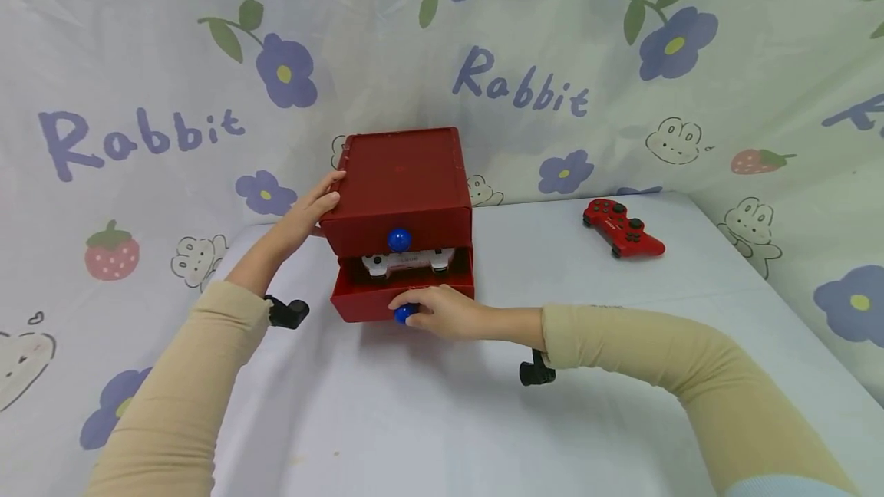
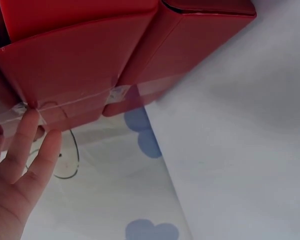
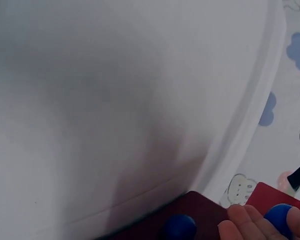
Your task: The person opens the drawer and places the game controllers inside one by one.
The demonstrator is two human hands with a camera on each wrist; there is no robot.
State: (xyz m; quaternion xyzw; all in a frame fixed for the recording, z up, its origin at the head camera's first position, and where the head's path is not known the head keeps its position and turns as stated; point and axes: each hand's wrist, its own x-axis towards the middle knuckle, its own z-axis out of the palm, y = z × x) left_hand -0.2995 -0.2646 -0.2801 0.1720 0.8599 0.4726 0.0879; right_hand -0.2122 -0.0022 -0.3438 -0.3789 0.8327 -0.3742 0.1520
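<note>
A red two-drawer box (image 1: 400,167) stands on the table, its lower drawer (image 1: 362,305) pulled partway out. Inside that drawer lies a white game controller (image 1: 407,261), partly hidden under the upper part. My right hand (image 1: 449,314) pinches the blue knob (image 1: 404,314) of the lower drawer between thumb and fingers. The upper drawer, with its own blue knob (image 1: 399,240), is closed. My left hand (image 1: 304,213) rests against the box's left side; in the left wrist view its fingers (image 2: 22,137) are extended at the red wall (image 2: 70,65).
A red game controller (image 1: 621,228) lies on the white tabletop (image 1: 539,267), to the right of the box. Behind the table hangs a patterned cloth (image 1: 552,14) with flowers and rabbits. A black camera mount (image 1: 286,313) sits at the left wrist, another (image 1: 537,369) at the right.
</note>
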